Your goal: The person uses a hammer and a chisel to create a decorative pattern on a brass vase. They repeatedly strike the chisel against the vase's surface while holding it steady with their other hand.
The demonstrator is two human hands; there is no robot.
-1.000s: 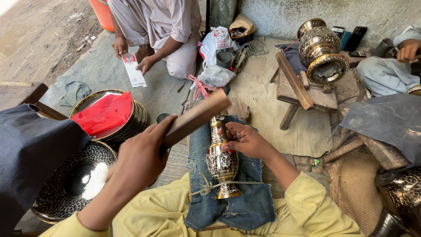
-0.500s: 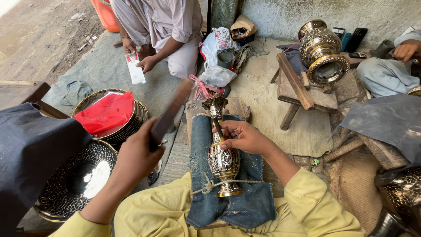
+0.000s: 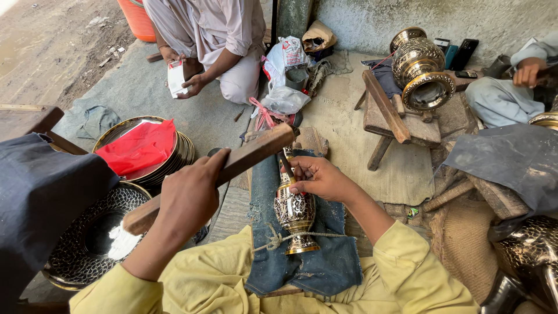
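My left hand (image 3: 189, 195) grips a long wooden stick (image 3: 244, 160) held across the middle, its far end just above a thin metal tool (image 3: 288, 166). My right hand (image 3: 319, 177) holds that tool against the neck of a small engraved brass vase (image 3: 295, 212). The vase lies on a blue denim cloth (image 3: 317, 264) over my lap, with a cord (image 3: 273, 239) tied across its base. My sleeves are yellow.
Stacked brass plates under a red cloth (image 3: 139, 148) and a dark engraved bowl (image 3: 87, 232) lie to the left. A seated person (image 3: 215, 40) holds a white packet ahead. A large brass vase (image 3: 421, 70) rests on a wooden stool (image 3: 395, 119). Another person's hand (image 3: 529, 72) is at right.
The wooden stick swung up and away half a second ago, then came back down to the top of the tool. My right hand stayed on the vase's neck.
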